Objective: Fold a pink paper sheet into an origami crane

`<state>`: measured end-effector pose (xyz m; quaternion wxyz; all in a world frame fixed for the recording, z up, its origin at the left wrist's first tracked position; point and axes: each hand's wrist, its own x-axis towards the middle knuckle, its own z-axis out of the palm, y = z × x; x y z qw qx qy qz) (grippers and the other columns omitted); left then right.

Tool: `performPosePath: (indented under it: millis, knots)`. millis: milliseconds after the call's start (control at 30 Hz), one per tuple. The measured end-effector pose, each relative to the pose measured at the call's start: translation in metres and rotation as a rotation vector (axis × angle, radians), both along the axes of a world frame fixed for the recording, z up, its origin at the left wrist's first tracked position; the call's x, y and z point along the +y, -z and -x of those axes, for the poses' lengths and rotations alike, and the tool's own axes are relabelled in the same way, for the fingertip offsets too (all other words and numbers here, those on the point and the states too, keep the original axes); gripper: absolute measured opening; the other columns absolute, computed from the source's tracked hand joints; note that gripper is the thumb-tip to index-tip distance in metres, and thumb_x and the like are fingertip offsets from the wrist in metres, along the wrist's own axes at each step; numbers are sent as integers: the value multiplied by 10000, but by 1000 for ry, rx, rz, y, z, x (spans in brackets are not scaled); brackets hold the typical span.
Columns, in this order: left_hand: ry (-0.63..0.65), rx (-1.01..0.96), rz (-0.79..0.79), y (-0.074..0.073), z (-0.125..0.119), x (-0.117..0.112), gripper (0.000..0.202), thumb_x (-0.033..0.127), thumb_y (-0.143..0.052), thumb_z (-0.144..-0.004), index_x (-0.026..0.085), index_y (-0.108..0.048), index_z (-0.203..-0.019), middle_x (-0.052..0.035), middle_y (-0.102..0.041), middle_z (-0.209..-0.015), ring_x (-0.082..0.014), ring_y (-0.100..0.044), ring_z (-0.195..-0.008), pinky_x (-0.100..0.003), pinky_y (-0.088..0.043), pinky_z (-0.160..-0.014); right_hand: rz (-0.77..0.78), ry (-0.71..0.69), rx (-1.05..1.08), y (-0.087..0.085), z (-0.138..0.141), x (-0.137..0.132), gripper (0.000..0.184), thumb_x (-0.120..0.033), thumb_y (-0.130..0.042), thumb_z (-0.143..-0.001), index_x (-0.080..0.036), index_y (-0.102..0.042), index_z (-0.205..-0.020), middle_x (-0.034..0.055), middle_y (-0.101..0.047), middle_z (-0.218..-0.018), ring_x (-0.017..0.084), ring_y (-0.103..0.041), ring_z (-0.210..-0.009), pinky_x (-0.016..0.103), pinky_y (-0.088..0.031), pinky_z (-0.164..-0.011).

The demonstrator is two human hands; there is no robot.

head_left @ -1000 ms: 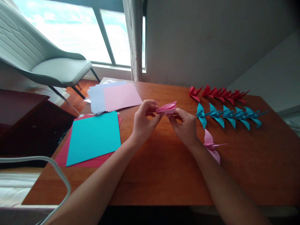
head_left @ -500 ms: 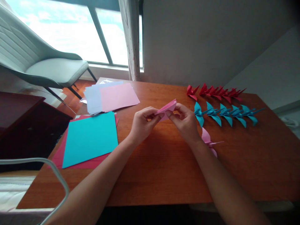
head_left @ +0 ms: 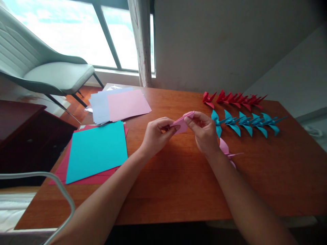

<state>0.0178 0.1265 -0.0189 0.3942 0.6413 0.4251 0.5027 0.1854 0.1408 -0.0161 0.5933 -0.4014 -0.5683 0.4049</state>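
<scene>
While the left hand (head_left: 156,133) pinches the folded pink paper (head_left: 182,126) at one end, the right hand (head_left: 205,131) pinches the other. Its long axis seemingly slants between them.

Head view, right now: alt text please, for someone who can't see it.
A person's left hand and right hand hold folded pink paper over a wooden table. On the right are red paper cranes, blue paper cranes and a partly hidden pink crane; on the left, coloured paper sheets.

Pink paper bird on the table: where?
Head view, right of centre: the pink paper bird is partly hidden by the right forearm, this side of the blue birds.
</scene>
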Motion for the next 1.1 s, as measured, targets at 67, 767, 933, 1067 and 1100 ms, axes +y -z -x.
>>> performPosePath:
  millis: [67, 767, 933, 1067, 1100]
  knots:
    - [8, 11, 6, -1, 0, 0, 163, 278, -712, -848, 163, -708, -732, -14, -607, -697, -121, -502, -657, -232, -385, -585, 1, 37, 16, 1, 0, 1, 165, -409, -782, -816, -262, -733, -873, -1, -750, -892, 160, -682, -811, 307, -575, -732]
    - [274, -85, 238, -3, -1, -4, 411, 478, -734, -832, 152, -570, -643, 29, -439, -613, -88, -395, -571, -217, -297, -503, 36, 165, -22, 3, 9, -6, 259, -476, -795, -793, -233, -705, -793, -13, -692, -740, 134, -614, -677, 258, -513, -607]
    - [113, -138, 199, 0, 1, 0, 442, 526, -735, -833, 152, -594, -647, 24, -450, -612, -90, -378, -581, -230, -272, -511, 110, -103, -104, 5, 14, -9, 326, -538, -746, -822, -225, -709, -906, 12, -727, -856, 165, -658, -772, 286, -539, -677]
    - [47, -176, 201, 3, 0, 2, 423, 540, -752, -816, 143, -654, -703, 9, -536, -640, -94, -439, -593, -220, -316, -515, 52, -51, -196, 7, 11, -8, 275, -490, -685, -888, -219, -722, -866, 16, -712, -840, 167, -655, -779, 293, -521, -697]
    - [49, -181, 209, 3, -1, 2, 423, 545, -748, -817, 140, -669, -721, 4, -558, -647, -96, -458, -592, -216, -335, -515, 35, -35, -199, 7, 10, -8, 256, -471, -683, -894, -221, -726, -854, 15, -711, -837, 166, -654, -778, 292, -518, -694]
